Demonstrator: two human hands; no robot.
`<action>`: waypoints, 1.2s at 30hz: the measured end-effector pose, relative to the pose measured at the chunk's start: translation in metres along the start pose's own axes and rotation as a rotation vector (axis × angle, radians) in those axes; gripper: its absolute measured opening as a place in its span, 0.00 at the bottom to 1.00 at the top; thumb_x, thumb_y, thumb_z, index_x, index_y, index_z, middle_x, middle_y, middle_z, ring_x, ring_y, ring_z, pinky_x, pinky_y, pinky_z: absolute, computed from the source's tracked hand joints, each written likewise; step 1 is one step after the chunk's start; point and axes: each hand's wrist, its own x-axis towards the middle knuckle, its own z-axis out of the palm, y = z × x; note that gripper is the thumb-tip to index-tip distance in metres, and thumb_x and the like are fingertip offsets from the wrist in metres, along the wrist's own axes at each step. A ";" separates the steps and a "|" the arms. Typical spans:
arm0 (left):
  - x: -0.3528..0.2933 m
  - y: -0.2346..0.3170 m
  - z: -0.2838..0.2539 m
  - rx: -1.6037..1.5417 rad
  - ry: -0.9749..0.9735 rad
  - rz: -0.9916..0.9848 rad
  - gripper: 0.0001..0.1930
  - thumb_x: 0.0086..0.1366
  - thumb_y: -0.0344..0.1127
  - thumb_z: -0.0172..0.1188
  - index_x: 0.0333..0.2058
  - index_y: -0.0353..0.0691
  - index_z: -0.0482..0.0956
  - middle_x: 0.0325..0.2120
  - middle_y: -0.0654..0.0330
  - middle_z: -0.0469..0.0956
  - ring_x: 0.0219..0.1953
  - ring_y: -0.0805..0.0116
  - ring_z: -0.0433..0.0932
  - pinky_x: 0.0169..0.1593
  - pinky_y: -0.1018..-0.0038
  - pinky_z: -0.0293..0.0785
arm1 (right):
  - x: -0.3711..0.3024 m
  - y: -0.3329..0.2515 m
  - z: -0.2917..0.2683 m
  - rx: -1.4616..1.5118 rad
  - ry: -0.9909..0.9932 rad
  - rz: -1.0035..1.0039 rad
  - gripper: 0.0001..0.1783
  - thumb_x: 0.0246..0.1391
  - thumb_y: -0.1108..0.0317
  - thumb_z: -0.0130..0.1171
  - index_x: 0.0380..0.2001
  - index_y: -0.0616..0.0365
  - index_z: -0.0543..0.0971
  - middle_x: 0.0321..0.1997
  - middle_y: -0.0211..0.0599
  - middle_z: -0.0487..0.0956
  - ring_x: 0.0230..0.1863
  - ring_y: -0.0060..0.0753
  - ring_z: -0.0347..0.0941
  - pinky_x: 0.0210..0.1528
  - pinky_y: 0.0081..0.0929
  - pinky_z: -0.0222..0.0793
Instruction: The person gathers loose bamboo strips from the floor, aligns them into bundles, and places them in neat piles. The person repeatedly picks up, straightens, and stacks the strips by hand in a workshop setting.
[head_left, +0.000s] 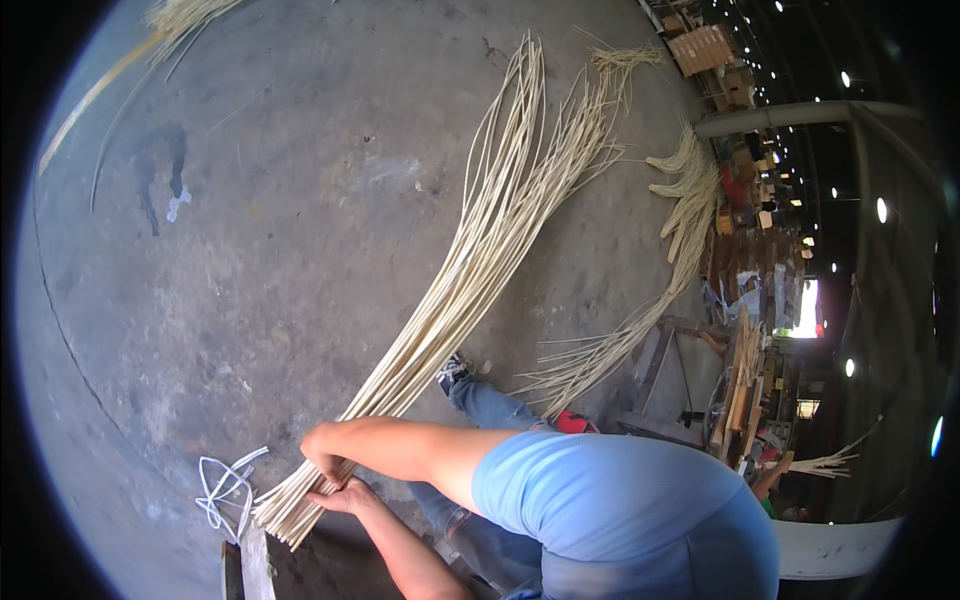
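Note:
A long bundle of pale, thin rattan canes [440,320] slants across the floor, its far end fanned out loosely and its near end gathered tight. My right hand [322,448] is closed around the bundle near that gathered end, its fingers partly hidden by my wrist. Just below it, my left hand [345,496] is closed on the side of the same bundle, thumb along the canes. The cut ends lie over the corner of a low block [257,565]. Beside them is a loose tangle of white strips [226,490].
More canes [690,205] lie along the right on the concrete floor [260,300], with another sheaf [190,14] at the upper left. A frame stand [655,365] and stacked wood [745,390] are to the right. Another person's hand [770,477] shows near short canes. My shoe [455,370] is beside the bundle.

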 end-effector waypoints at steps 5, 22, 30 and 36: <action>0.020 0.019 -0.024 -0.019 -0.043 0.012 0.40 0.71 0.65 0.43 0.67 0.35 0.61 0.63 0.50 0.66 0.65 0.53 0.65 0.68 0.56 0.62 | 0.026 -0.017 0.018 -0.028 0.007 -0.046 0.36 0.20 0.50 0.83 0.39 0.57 0.88 0.43 0.40 0.86 0.47 0.41 0.83 0.49 0.38 0.78; 0.097 0.009 -0.052 -0.079 -0.080 -0.189 0.36 0.74 0.59 0.45 0.66 0.34 0.61 0.64 0.49 0.66 0.66 0.52 0.65 0.69 0.55 0.62 | 0.094 0.000 0.037 -0.082 0.144 -0.059 0.50 0.20 0.48 0.84 0.53 0.53 0.78 0.50 0.40 0.83 0.54 0.45 0.79 0.54 0.40 0.75; 0.188 -0.011 -0.080 -0.136 -0.103 -0.147 0.33 0.75 0.57 0.44 0.67 0.38 0.62 0.65 0.53 0.66 0.67 0.56 0.64 0.71 0.55 0.60 | 0.164 0.011 0.038 -0.087 0.176 -0.110 0.46 0.21 0.45 0.83 0.49 0.50 0.80 0.48 0.40 0.84 0.51 0.44 0.80 0.53 0.40 0.76; 0.257 -0.055 -0.097 -0.097 -0.089 -0.131 0.33 0.76 0.59 0.42 0.67 0.39 0.61 0.65 0.54 0.65 0.67 0.57 0.64 0.72 0.59 0.59 | 0.222 0.039 0.046 -0.091 0.210 -0.047 0.40 0.24 0.46 0.82 0.46 0.49 0.84 0.47 0.39 0.85 0.50 0.42 0.82 0.51 0.39 0.78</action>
